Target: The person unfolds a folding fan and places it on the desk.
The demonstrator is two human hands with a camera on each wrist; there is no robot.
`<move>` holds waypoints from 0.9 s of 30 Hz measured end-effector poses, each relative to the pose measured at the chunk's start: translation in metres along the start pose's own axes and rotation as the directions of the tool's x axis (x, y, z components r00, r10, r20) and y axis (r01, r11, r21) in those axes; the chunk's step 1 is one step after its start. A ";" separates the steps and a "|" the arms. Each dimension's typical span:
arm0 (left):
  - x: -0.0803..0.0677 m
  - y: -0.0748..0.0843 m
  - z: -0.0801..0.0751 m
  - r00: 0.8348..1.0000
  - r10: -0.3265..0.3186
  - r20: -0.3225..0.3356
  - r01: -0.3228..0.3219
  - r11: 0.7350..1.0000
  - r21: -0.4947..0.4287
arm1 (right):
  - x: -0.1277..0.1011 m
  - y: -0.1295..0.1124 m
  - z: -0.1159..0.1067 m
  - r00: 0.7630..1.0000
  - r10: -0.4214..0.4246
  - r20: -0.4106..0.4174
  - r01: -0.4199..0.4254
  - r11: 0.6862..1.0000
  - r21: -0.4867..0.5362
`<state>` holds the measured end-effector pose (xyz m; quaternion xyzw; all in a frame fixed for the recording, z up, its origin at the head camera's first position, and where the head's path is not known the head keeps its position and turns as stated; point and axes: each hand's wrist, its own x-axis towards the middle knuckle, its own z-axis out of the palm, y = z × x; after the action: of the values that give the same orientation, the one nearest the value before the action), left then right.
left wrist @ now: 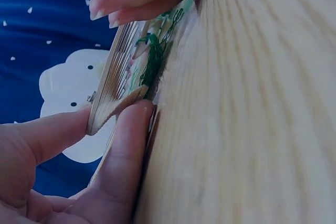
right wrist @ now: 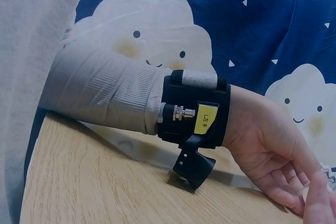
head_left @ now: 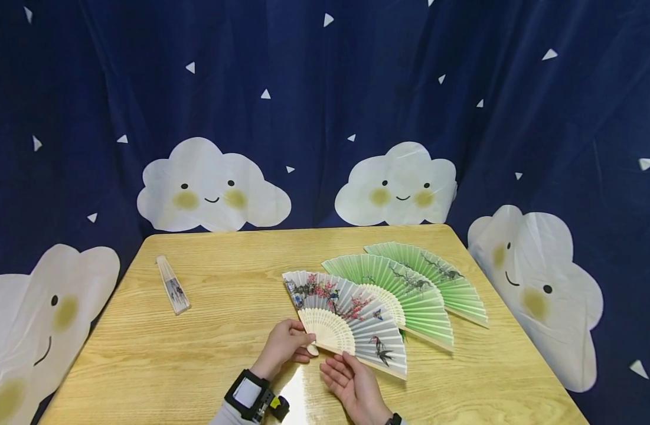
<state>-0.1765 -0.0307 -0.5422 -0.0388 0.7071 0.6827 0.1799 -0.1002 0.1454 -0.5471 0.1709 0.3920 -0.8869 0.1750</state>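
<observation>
Nearest the lens, low in the middle of the head view, the two hands meet at the pivot of a white fan [head_left: 346,316] painted with blossoms and birds. The left hand [head_left: 286,345] pinches the fan's pivot end, thumb on one side and a finger on the other; the left wrist view shows the stacked wooden ribs [left wrist: 107,95] caught between those fingertips at lower left of its frame. The right hand [head_left: 351,383] lies palm up just under the fan's lower edge, fingers relaxed and straight, their tips touching the outer rib. A black wrist strap with a yellow label [right wrist: 195,114] sits on the left forearm, over a grey sleeve [right wrist: 100,90].

The white fan is spread open on the wooden table [head_left: 208,354], a little right of centre. Behind it, toward the right, a green fan [head_left: 410,289] lies open and partly tucked beneath it, and a second green fan [head_left: 447,283] overlaps further back. Well apart, at the table's left, lies a folded fan [head_left: 173,284]. A dark blue curtain with smiling clouds [head_left: 213,186] hangs behind.
</observation>
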 end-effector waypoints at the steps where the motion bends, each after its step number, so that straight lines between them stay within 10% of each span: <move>1: 0.000 0.000 0.000 1.000 0.002 0.001 -0.002 1.000 0.011 | 0.000 0.000 0.000 1.000 0.005 0.002 -0.005 1.000 -0.003; 27: 0.003 0.003 -0.014 0.996 -0.046 0.080 0.037 0.992 0.117 | -0.013 0.006 0.002 0.996 0.093 0.013 -0.094 0.989 0.118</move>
<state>-0.1830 -0.0439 -0.5401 -0.0149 0.7364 0.6378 0.2250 -0.0867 0.1424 -0.5439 0.1959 0.3296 -0.9000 0.2072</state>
